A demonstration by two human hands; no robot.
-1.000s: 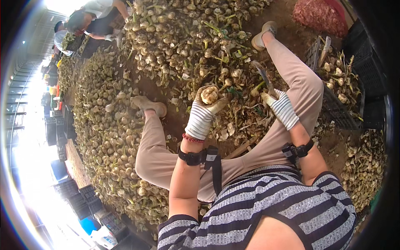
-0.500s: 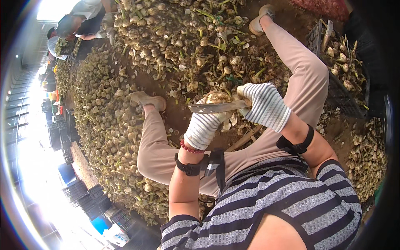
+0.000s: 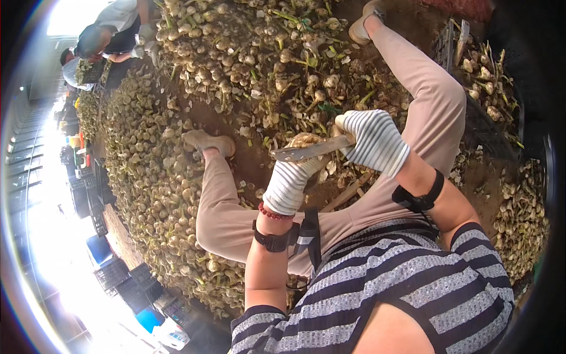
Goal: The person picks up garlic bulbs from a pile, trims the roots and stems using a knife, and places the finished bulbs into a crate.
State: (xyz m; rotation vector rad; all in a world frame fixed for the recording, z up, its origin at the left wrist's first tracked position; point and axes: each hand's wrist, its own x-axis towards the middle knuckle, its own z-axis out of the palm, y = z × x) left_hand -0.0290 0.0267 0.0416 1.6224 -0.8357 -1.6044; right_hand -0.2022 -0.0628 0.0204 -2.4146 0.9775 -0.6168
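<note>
A striped white-and-grey glove covers my left hand (image 3: 290,182), closed round a garlic bulb (image 3: 304,140) whose dirty top shows above the fingers. In my right hand (image 3: 375,141), gloved the same way, is a knife (image 3: 309,150) with a worn, stained blade. The blade points left and lies across the near side of the bulb, over my left fingers; whether its edge touches the bulb I cannot tell. Both hands are between my knees, above the ground. The handle is mostly hidden in my right fist.
A heap of garlic (image 3: 236,47) with stalks spreads ahead, and another garlic pile (image 3: 156,177) lies along the left. At the right stands a black crate (image 3: 486,133) beside more garlic. A wooden stick (image 3: 348,192) lies below my hands. Co-workers (image 3: 112,32) bend at the far left.
My left hand has shifted slightly right and down, and my right hand slightly up. The knife blade is more tilted, its tip lower than the handle end. Both holds stay the same.
</note>
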